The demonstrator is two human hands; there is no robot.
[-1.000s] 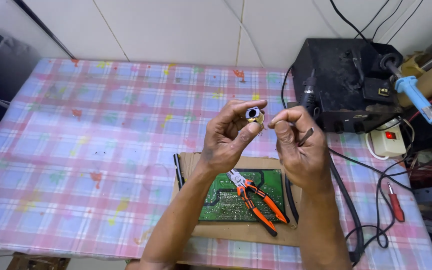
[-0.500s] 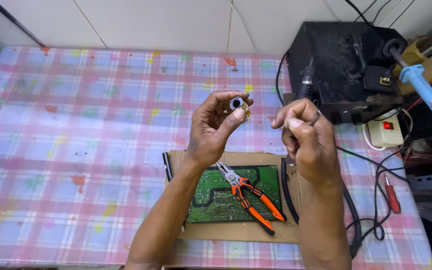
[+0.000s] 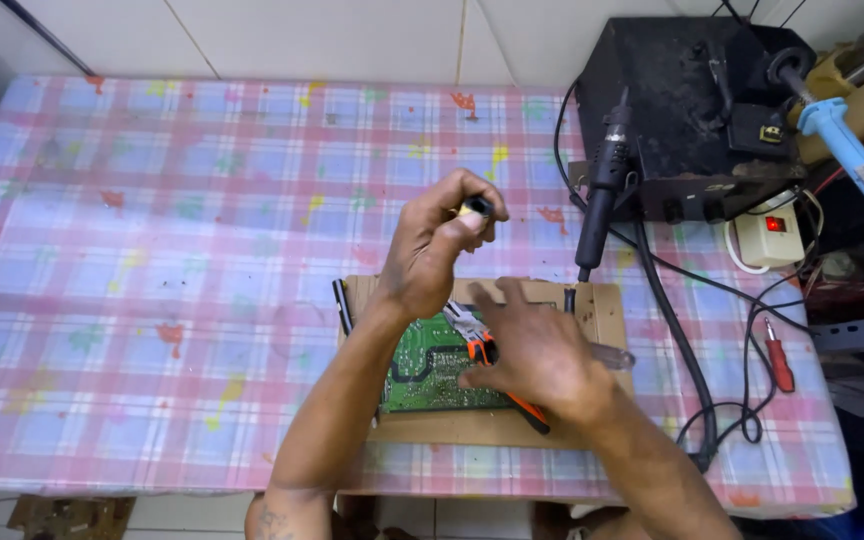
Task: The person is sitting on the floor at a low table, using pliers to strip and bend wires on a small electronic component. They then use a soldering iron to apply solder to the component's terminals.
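Left hand (image 3: 437, 250) pinches a small dark ring-like part (image 3: 475, 209) above the counter (image 3: 152, 250); right hand (image 3: 532, 345) spreads open, seemingly touching orange pliers (image 3: 487, 352) on the green circuit board (image 3: 422, 370).

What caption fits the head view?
Left hand pinches a small spool; right hand hovers over pliers.

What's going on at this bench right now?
A person works at a table with a pink checked cloth. The left hand is raised, pinching a small dark ring-like part in its fingertips. The right hand is spread low over the orange-handled pliers, which lie on a green circuit board on a cardboard sheet. A black soldering station stands at the table's far right.
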